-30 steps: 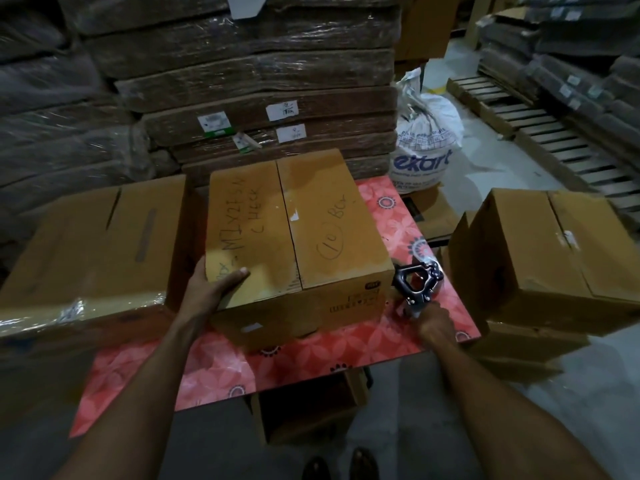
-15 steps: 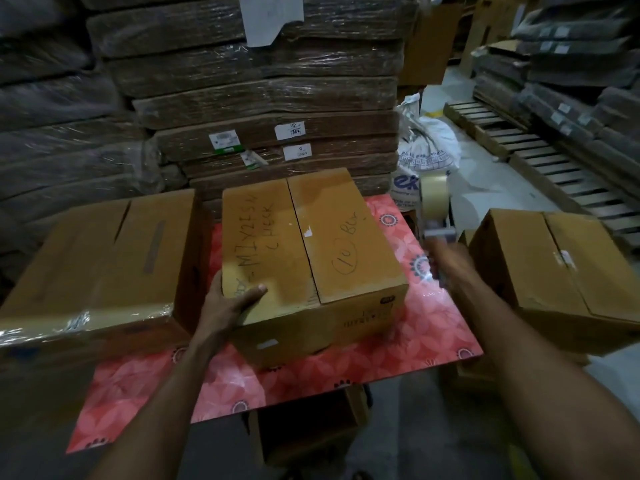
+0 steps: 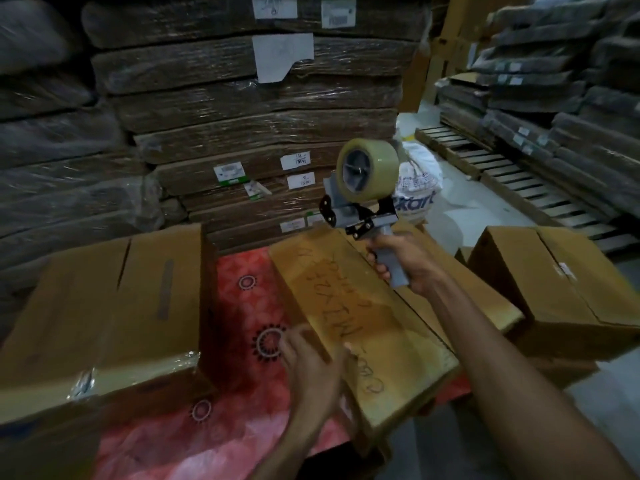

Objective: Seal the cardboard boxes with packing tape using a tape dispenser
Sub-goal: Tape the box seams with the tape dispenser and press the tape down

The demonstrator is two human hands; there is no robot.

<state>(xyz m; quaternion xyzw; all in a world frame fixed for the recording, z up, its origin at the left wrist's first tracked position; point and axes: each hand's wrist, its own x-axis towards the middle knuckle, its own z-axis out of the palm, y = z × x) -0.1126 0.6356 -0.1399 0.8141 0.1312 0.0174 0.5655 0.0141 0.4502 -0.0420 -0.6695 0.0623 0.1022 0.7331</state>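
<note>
Red worktop (image 3: pixel 242 306), wrapped stacks (image 3: pixel 259 109) behind: the box (image 3: pixel 381 341) lies skewed, apparently untaped. Right grip (image 3: pixel 401 261) curls round the tape dispenser (image 3: pixel 363 188) handle above its far end; left grip (image 3: pixel 311 365), too blurred to read, touches its near-left edge. Square it before taping.

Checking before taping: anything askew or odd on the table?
Yes. The handwritten box sits diagonally on the red table, its near corner apparently past the table edge. The right hand holds the tape dispenser above it. Left hand, blurred, at its edge.
</note>
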